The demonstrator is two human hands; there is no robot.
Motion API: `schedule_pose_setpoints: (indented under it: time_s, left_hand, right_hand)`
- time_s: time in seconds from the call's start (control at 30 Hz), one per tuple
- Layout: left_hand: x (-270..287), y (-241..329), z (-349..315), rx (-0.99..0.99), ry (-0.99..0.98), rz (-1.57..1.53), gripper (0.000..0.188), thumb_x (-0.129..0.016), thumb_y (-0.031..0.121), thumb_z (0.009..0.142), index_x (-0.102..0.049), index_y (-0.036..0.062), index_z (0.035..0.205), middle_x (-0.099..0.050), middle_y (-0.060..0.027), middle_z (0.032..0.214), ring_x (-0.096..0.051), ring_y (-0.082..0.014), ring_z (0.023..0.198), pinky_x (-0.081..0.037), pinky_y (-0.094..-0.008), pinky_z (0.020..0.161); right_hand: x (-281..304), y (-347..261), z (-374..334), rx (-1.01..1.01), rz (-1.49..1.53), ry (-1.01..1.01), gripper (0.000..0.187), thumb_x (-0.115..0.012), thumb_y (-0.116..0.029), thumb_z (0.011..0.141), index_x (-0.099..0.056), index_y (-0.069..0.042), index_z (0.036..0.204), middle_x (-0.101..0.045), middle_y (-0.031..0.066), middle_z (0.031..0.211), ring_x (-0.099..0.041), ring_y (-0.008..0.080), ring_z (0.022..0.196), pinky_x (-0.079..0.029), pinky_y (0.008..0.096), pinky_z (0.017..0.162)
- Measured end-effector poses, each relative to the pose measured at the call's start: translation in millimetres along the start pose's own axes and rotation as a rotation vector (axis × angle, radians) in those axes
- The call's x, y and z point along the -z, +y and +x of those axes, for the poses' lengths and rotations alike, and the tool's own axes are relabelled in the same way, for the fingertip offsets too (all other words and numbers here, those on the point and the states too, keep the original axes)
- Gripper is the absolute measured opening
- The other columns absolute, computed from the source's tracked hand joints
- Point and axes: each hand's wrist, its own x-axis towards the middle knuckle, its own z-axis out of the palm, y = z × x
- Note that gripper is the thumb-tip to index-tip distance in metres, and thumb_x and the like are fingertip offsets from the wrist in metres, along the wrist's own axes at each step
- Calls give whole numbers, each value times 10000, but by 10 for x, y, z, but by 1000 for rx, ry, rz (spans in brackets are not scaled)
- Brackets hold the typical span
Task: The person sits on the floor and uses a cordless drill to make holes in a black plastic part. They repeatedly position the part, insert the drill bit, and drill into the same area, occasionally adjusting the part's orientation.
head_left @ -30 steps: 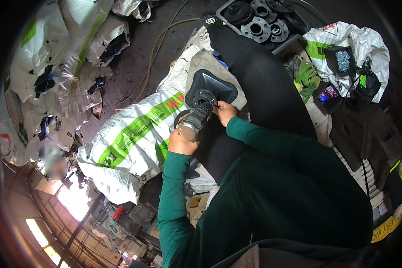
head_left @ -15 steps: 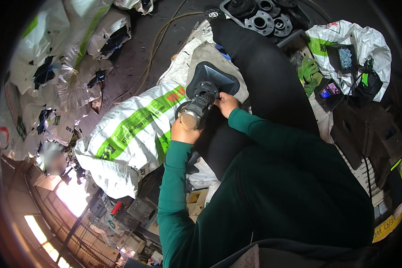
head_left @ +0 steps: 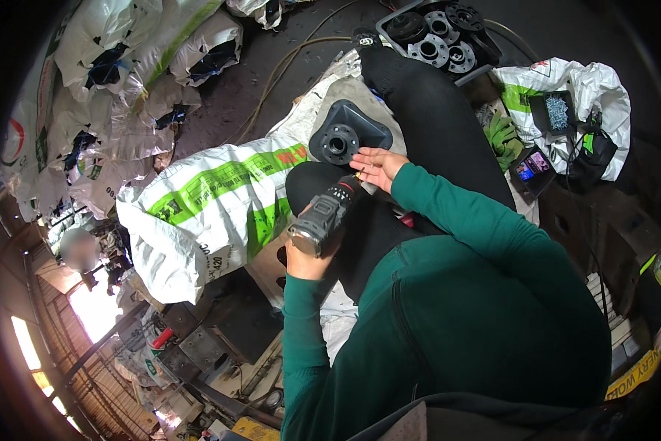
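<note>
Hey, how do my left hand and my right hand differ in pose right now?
Your left hand is wrapped around the grey drill, while your right hand has its fingers stretched out beside the black part. The left hand is partly hidden behind the drill; the right hand shows more fully. Both are bare, with green sleeves at the wrists.

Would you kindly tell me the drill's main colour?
The drill is mainly grey, clearest in the head view.
</note>
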Motion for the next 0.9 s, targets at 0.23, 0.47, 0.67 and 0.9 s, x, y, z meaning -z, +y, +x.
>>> schedule_pose_setpoints:
  time_s: [0.23, 0.47, 0.67, 0.9]
  left_hand:
    - [-68, -19, -273, 42, 128, -78, 467, -725, 139, 706, -557, 17, 1125, -651, -122, 1002, -645, -236, 896, -494, -324, 782]
    - [-14, -63, -248, 37, 65, -36, 544, -727, 136, 708, -516, 10, 1194, -641, -127, 1052, -639, -224, 943, -485, -312, 818]
    - [-46, 28, -182, -13, 125, -11, 510, -709, 83, 699, -533, 27, 1174, -628, -123, 1071, -636, -242, 945, -487, -313, 814]
    - [29, 130, -117, 36, 75, 13, 503, -681, 27, 684, -545, 63, 1168, -620, -115, 1086, -626, -280, 957, -486, -326, 814]
  right_hand:
    - [-275, -28, -134, -81, 176, -137, 325, -432, -30, 915, -389, 30, 1232, -488, 195, 1247, -491, 318, 1177, -462, 421, 944]
    - [-265, 19, -129, -95, 113, -159, 321, -377, -29, 928, -381, 20, 1245, -486, 204, 1253, -500, 330, 1167, -447, 426, 956]
    - [-259, 9, -93, -120, 124, -112, 307, -376, -33, 929, -410, 13, 1230, -513, 205, 1226, -525, 322, 1141, -458, 402, 934]
    - [-210, 33, -84, -164, 77, -111, 344, -430, -124, 936, -398, -4, 1257, -524, 194, 1210, -553, 306, 1101, -491, 378, 892]
